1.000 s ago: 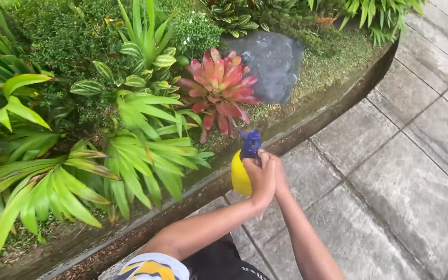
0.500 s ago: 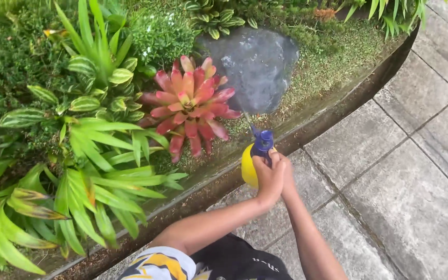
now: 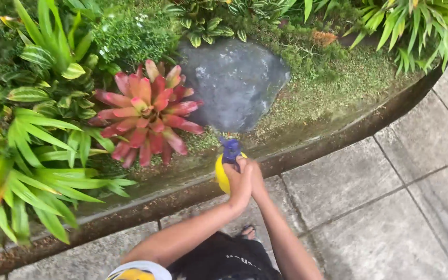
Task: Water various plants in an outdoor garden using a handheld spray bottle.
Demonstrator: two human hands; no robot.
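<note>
Both my hands wrap a small yellow spray bottle (image 3: 222,175) with a blue nozzle (image 3: 230,149). My left hand (image 3: 240,182) grips its body from the near side, and my right hand (image 3: 257,179) presses against it from the right. The nozzle points toward the garden bed, at the edge of a red and pink bromeliad (image 3: 145,115) and a grey rock (image 3: 234,83). A faint mist shows over the rock.
A curved concrete kerb (image 3: 307,153) separates the planted bed from grey paving slabs (image 3: 390,207). Green striped and strap-leaved plants (image 3: 32,155) fill the left; moss (image 3: 333,88) covers the ground right of the rock. My foot (image 3: 247,232) stands on the paving.
The view has shifted right along the bed: the red plant and rock now sit closer to the centre. My hands keep holding the bottle, now aimed near the rock.
</note>
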